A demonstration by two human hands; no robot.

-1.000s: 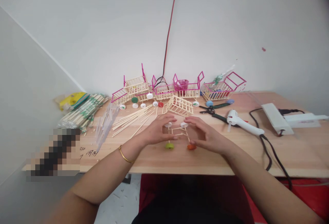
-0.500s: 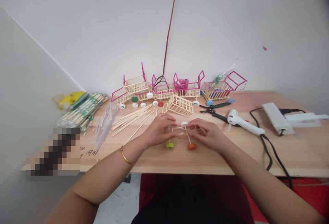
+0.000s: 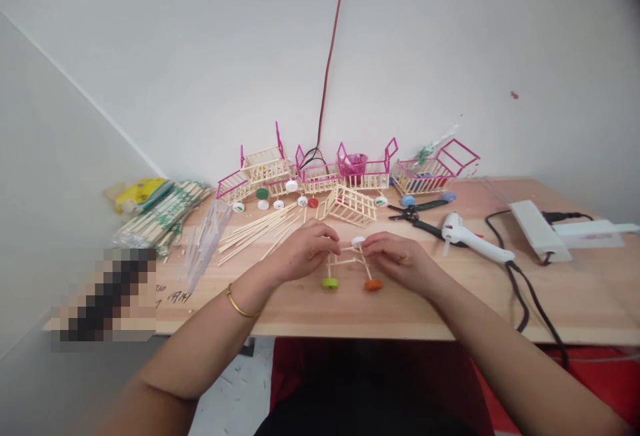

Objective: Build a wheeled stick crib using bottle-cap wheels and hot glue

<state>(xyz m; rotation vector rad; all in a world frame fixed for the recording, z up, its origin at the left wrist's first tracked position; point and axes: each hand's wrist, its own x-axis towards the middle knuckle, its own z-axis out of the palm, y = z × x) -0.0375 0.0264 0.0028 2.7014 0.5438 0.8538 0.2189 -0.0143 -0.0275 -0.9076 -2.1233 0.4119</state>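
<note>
Between my hands stands a small wheeled frame [image 3: 350, 261] of thin wooden sticks. Its near corners carry a green bottle cap [image 3: 330, 283] and an orange bottle cap [image 3: 373, 285], and a white bottle cap [image 3: 358, 242] sits at its far right. My left hand [image 3: 309, 251] is closed at the frame's far left corner, its fingers covering whatever cap is there. With bent fingers, my right hand [image 3: 397, 256] pinches the far right end beside the white cap. Just behind the hands lies an unpainted stick basket [image 3: 353, 207], tilted over.
Several stick carts with magenta edges [image 3: 316, 177] line the wall, around a magenta cup [image 3: 355, 165]. Loose sticks [image 3: 257, 231] and bagged sticks [image 3: 163, 213] lie leftward. Rightward are pliers [image 3: 415, 213], a white glue gun [image 3: 475, 241], its black cable [image 3: 530, 303] and a white power box [image 3: 539, 229].
My left thumb has risen toward the index finger, baring more of the frame's left side and crossbar. My right hand and the frame stay nearly in place.
</note>
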